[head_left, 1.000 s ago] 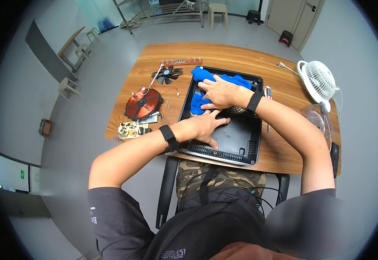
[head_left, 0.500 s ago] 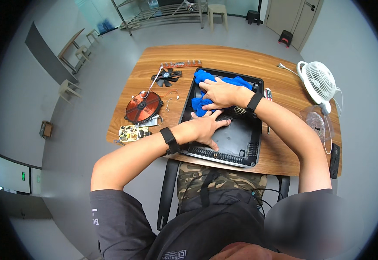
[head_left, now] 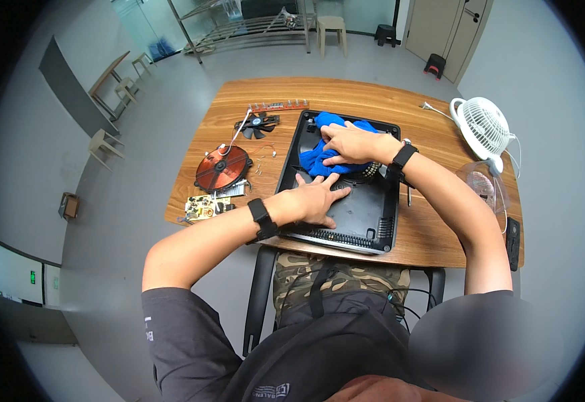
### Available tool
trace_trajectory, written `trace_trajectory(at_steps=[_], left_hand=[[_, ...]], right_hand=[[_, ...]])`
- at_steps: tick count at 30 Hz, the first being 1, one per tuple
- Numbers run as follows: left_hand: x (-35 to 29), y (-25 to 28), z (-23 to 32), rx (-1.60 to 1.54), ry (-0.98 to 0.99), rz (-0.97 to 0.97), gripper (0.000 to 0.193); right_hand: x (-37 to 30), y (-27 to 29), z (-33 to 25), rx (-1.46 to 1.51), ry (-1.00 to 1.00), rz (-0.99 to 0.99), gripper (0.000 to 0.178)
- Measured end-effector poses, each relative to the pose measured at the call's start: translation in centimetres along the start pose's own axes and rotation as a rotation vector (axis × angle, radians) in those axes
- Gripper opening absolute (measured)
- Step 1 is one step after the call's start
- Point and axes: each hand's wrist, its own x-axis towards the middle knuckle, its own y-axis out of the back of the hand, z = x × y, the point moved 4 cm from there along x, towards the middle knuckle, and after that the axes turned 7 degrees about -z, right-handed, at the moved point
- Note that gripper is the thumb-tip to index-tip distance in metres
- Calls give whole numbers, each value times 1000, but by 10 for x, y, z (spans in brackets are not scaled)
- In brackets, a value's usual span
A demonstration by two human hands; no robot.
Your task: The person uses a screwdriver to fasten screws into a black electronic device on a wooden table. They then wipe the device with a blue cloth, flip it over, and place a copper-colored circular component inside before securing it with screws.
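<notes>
A black plastic housing [head_left: 363, 208] lies on the table, its hollow inside facing up, with vent slots along the near edge. Inside its far half is a bunched blue cloth [head_left: 316, 161]. My right hand [head_left: 356, 144] presses on this cloth, fingers bent into its folds. Nearer to me, my left hand [head_left: 314, 201] rests on the housing's floor, fingers spread and nothing in it. A round vent grille in the housing shows partly beside my right wrist.
Left of the housing lie a copper induction coil [head_left: 222, 169], a black fan [head_left: 257, 124], a circuit board [head_left: 206, 206], an orange strip board [head_left: 279, 106] and small screws. To the right stand a white fan [head_left: 483, 127] and a clear plastic piece [head_left: 483, 187]. The wooden table [head_left: 433, 228] bears everything.
My right hand has shifted slightly right across the housing, and the blue cloth has bunched differently under it. My left hand stays spread on the housing. The whole view has tilted a little.
</notes>
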Motion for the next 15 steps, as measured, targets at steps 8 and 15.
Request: trace_trajectory(at_steps=[8,15], left_hand=[[-47,-29,5,-59,-135,46,73],[-49,-31,4,3,-166,-15,87]], right_hand=[[2,-15,-20,-194,-63,-94,52],[11,-8,-29,-121,1,-209,52]])
